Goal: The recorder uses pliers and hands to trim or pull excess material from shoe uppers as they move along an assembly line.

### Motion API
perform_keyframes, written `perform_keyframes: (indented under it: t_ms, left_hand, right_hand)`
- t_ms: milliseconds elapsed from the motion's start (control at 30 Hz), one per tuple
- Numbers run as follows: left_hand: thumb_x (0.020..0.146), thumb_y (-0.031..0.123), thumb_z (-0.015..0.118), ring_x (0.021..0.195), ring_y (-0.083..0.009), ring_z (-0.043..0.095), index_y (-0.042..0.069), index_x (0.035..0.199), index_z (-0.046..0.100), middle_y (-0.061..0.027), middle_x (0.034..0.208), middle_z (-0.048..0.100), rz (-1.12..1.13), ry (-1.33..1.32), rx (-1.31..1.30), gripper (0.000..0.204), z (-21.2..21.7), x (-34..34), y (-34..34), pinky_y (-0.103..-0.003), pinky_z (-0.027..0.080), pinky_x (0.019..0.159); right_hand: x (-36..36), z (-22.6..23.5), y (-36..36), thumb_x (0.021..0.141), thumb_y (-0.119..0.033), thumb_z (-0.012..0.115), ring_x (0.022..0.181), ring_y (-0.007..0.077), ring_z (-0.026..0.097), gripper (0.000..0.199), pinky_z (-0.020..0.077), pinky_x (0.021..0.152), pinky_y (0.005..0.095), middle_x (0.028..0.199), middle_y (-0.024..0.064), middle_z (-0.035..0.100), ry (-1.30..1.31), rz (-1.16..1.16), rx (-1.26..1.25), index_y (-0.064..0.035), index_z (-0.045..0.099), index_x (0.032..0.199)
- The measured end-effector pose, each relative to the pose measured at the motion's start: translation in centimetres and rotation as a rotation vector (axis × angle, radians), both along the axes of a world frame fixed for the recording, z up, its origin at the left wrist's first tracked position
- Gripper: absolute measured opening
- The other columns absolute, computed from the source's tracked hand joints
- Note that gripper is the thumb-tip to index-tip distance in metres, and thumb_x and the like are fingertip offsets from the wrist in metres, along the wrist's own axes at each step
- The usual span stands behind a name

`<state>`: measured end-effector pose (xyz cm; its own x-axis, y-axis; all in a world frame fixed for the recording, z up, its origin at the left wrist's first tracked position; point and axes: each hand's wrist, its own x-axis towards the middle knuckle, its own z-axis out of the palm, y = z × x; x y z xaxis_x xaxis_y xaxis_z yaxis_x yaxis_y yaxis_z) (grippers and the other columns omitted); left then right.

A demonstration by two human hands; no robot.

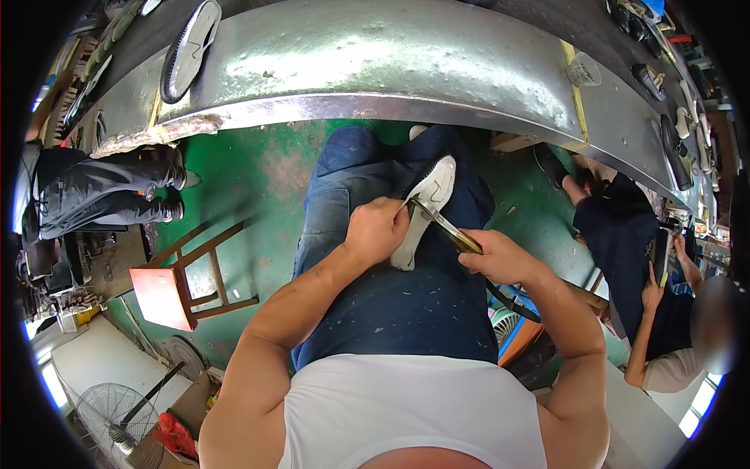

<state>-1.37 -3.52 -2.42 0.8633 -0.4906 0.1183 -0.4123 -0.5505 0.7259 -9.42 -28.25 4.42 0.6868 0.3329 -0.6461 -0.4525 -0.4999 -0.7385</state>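
Observation:
A shoe upper [436, 184] lies across my lap with its pale underside up and a dark pleated edge along the toe. My left hand [376, 231] is closed at the left side of it, with the fingers curled against its edge. In my right hand [501, 256] are pincers [447, 227], gripped by their olive handles. The metal head of the pincers meets the shoe's edge close to my left fingers. Exactly what the jaws pinch is too small to tell.
A metal-topped bench [375, 59] runs in front of my knees, bearing another shoe [190, 51] and a clear cup [583, 70]. A wooden stool [162, 295] lies to the left, near a standing person's legs [101, 195]. Another person [625, 234] sits at right. A fan [117, 418] stands lower left.

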Motion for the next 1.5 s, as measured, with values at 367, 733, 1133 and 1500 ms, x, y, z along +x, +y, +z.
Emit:
perform_keyframes:
  t_ms: [367, 733, 1133, 1500]
  left_hand:
    - [0.091, 0.016, 0.061, 0.07, -0.0334, 0.065, 0.001, 0.083, 0.069, -0.0155, 0.077, 0.066, -0.062, 0.099, -0.03, 0.018, 0.3, 0.7, -0.1, -0.039, 0.053, 0.065]
    - [0.106, 0.052, 0.035, 0.128, -0.0195, 0.048, 0.0, 0.145, 0.043, -0.0134, 0.137, 0.054, 0.201, 1.554, -0.875, 0.066, -6.0, 0.8, -0.2, -0.03, 0.04, 0.106]
    - [0.097, 0.051, 0.06, 0.126, -0.0238, 0.051, -0.001, 0.155, 0.02, -0.0164, 0.139, 0.051, 0.217, 1.168, -0.72, 0.087, -5.1, 0.6, -2.0, -0.036, 0.043, 0.105]
    - [0.097, 0.037, 0.061, 0.113, -0.0211, 0.059, 0.001, 0.148, 0.038, -0.014, 0.127, 0.061, 0.242, 1.169, -0.597, 0.066, -4.1, 1.7, -2.7, -0.033, 0.047, 0.097]
  right_hand:
    - [2.8, 2.3, -0.5, 0.093, -0.02, 0.061, 0.065, 0.0145, 0.062, 0.021, 0.0497, 0.056, 0.031, 0.081, 0.0057, 0.064, 0.329, -0.264, 0.201, -0.0004, 0.057, 0.101]
    - [3.9, -1.7, 3.8, 0.095, -0.026, 0.059, 0.082, 0.0455, 0.065, 0.031, 0.0514, 0.075, 0.0487, 0.085, 0.0266, 0.067, -0.15, 0.166, -0.326, 0.0048, 0.061, 0.092]
    - [-0.4, -6.3, 4.8, 0.099, -0.024, 0.058, 0.067, 0.015, 0.063, 0.025, 0.0429, 0.046, 0.0248, 0.076, 0.0049, 0.062, 0.295, -0.436, 0.253, 0.0004, 0.062, 0.102]
    - [-1.1, -5.7, -3.7, 0.097, -0.022, 0.062, 0.089, 0.0214, 0.07, 0.035, 0.0602, 0.059, 0.0321, 0.103, 0.0138, 0.068, 0.529, -0.29, 0.48, 0.0044, 0.056, 0.119]
